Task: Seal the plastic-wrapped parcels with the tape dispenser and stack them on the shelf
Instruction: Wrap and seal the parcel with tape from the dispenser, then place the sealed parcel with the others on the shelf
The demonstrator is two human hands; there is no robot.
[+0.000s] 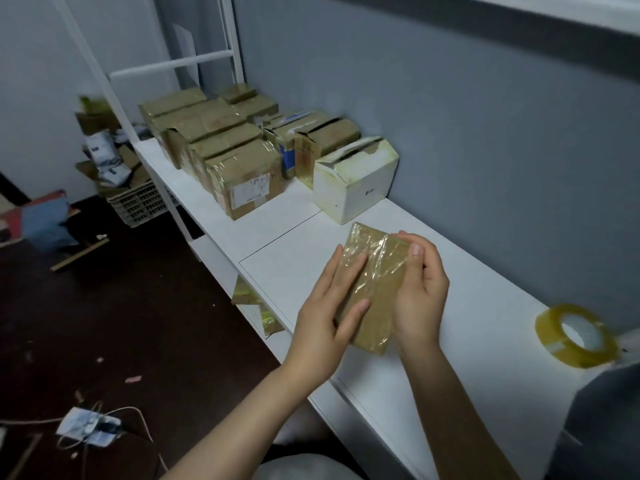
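A flat brown parcel (375, 271) wrapped in shiny clear plastic is held between both hands just above the white shelf top (450, 341). My left hand (325, 317) grips its left edge, fingers lying on the top face. My right hand (420, 292) clasps its right edge, thumb on top. A roll of yellowish clear tape (576, 336) lies on the shelf at the right, apart from both hands. Several taped brown parcels (221, 147) stand packed together at the far end of the shelf.
A white box (356, 181) with a torn lid stands against the grey wall (450, 133) beyond the held parcel. A white ladder frame (173, 65) rises at the far end. A basket of packets (138, 202) and a power strip (90, 426) sit on the dark floor.
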